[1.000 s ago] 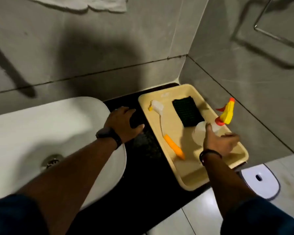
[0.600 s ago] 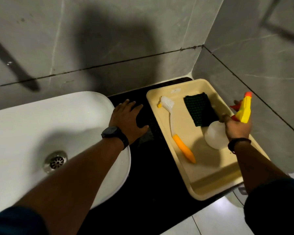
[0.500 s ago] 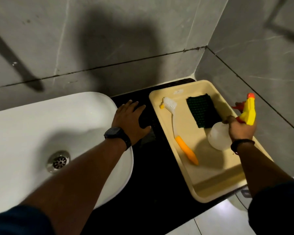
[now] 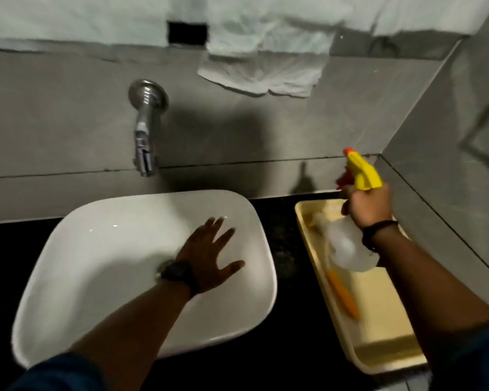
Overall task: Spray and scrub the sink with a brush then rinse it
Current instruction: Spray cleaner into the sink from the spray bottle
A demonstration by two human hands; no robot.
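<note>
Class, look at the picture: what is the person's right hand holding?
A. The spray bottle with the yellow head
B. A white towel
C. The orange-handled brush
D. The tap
A. The right hand grips the neck of the spray bottle, held over the tray, while the brush lies in the tray.

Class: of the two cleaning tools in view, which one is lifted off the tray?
The spray bottle, gripped at its yellow head by the right hand. The orange-handled brush lies flat in the tray.
</note>
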